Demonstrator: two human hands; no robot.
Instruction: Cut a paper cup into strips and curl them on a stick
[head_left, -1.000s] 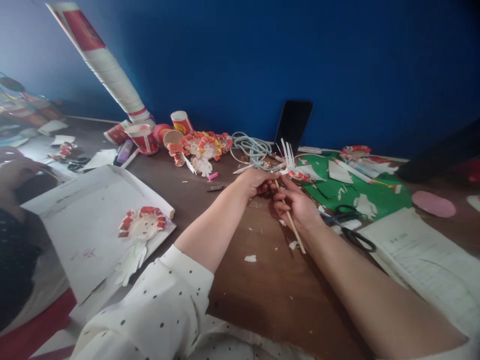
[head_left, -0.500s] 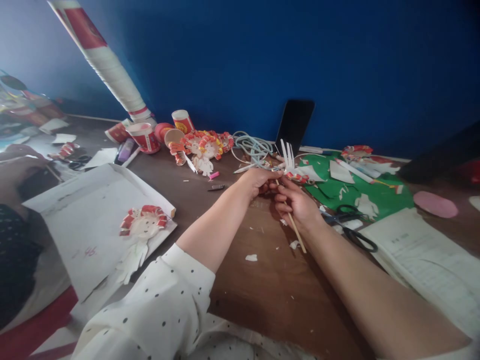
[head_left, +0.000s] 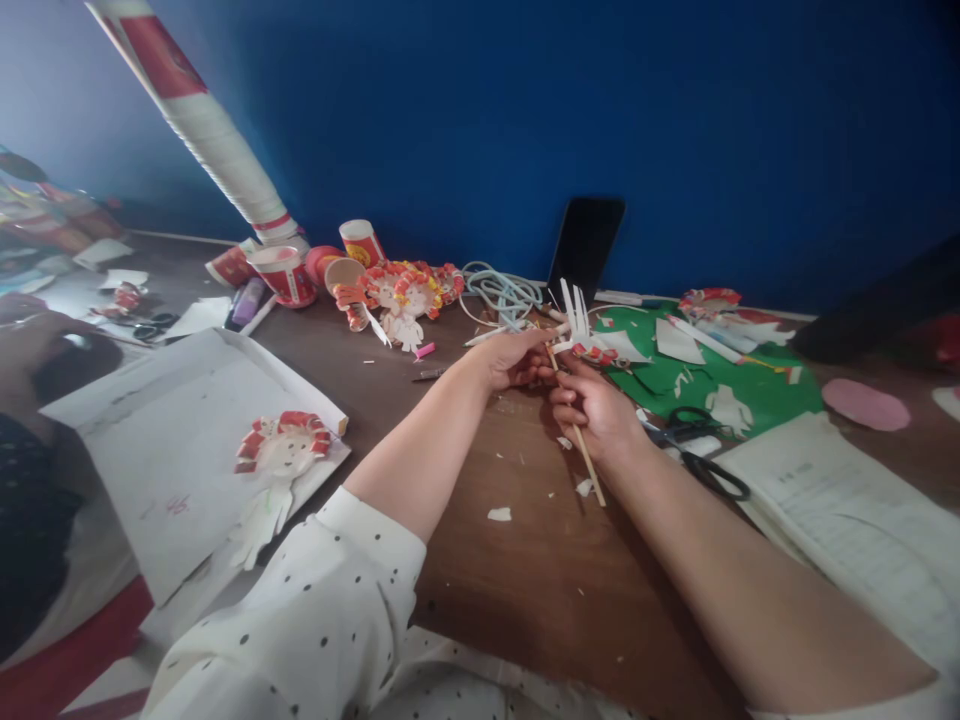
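Observation:
A cut paper cup [head_left: 579, 318], with long white strips standing up and red-and-white curled strips at its side, is between my two hands. My left hand [head_left: 517, 360] is closed on its left edge; the fingertips are partly hidden. My right hand [head_left: 598, 408] grips a thin wooden stick [head_left: 589, 465], which slants down toward me. The stick's upper end reaches the paper by my left fingers. Under my hands, white paper scraps [head_left: 499, 514] lie on the brown table [head_left: 517, 600].
Finished paper figures [head_left: 405, 300], paper cups [head_left: 283, 275] and a coiled cable [head_left: 499, 292] line the back. A phone [head_left: 587, 245] leans on the blue wall. To the right are black scissors [head_left: 712, 475], a green sheet [head_left: 637, 330] and a notebook [head_left: 847, 510]. Another person's arm [head_left: 52, 360] is far left.
My left thumb has lifted and stretched forward along the paper. My right hand keeps its grip on the stick, almost in place. The whole view has shifted slightly.

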